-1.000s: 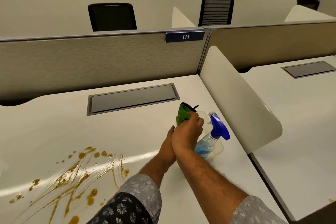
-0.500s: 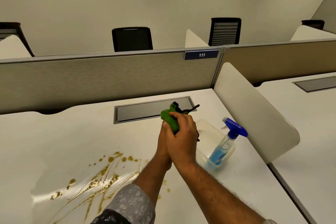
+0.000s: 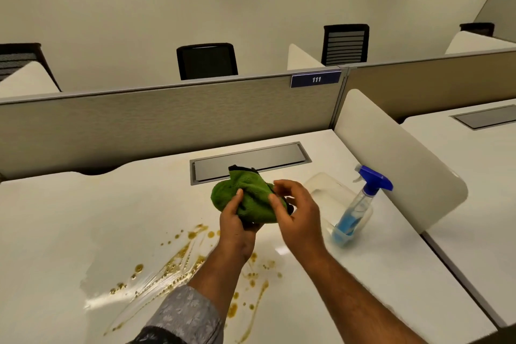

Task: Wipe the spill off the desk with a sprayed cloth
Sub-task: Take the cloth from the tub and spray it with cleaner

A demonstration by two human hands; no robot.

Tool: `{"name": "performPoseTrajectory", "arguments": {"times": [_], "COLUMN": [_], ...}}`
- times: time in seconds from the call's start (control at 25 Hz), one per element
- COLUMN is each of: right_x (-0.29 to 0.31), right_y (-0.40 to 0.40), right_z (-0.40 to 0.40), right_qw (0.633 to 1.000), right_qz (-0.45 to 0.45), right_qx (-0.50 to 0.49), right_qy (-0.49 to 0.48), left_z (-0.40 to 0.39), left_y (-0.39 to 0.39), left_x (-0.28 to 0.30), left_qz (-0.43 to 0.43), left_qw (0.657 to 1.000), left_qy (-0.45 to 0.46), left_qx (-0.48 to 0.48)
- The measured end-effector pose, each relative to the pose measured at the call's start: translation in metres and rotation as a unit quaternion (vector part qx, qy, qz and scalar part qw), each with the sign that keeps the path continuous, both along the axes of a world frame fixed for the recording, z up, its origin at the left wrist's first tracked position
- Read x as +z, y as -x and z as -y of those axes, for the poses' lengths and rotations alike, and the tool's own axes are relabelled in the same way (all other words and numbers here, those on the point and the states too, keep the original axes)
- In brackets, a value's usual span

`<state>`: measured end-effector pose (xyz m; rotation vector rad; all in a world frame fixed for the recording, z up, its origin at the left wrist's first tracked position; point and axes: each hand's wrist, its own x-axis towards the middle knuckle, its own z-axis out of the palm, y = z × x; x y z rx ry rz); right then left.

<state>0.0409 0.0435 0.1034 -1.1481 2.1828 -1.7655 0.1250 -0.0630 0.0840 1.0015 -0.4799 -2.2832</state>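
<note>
A bunched green cloth (image 3: 251, 195) with a black edge is held above the white desk (image 3: 83, 212). My left hand (image 3: 236, 225) grips it from below and my right hand (image 3: 296, 213) pinches its right side. A brown spill (image 3: 178, 262), smeared in streaks and drops, spreads on the desk under my forearms. A spray bottle (image 3: 360, 204) with a blue trigger head and blue liquid leans in a clear plastic container (image 3: 326, 190) to the right of my hands.
A grey cable flap (image 3: 251, 160) is set into the desk behind the cloth. A white curved divider (image 3: 399, 156) stands at the right edge, a beige partition (image 3: 167, 120) at the back. Black chairs stand beyond it.
Both hands have drawn back from the container with the cloth and moved apart, so the cloth now shows wider between them. The camera has tilted up.
</note>
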Motion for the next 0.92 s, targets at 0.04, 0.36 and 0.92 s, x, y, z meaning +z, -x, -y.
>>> {"name": "performPoseTrajectory", "arguments": {"times": [0.04,0.36,0.92], "right_x": [-0.004,-0.03,-0.041], "right_y": [0.007,0.073,0.213], "right_z": [-0.01,-0.093,-0.095], "right_qw": [1.0,0.966,0.959], "right_qz": [0.008,0.138,0.26], "right_qx": [-0.03,-0.22,0.016], "right_qy": [0.001,0.006,-0.109], "left_z": [-0.004,-0.04,-0.122], "left_y": [-0.002,0.008,0.05], "left_x": [-0.002,0.007,0.004], "left_qz": [0.016,0.021,0.06], "left_qw": [1.0,0.998,0.995], "left_qy": [0.016,0.053,0.071], "left_qx": [0.005,0.023,0.03]}}
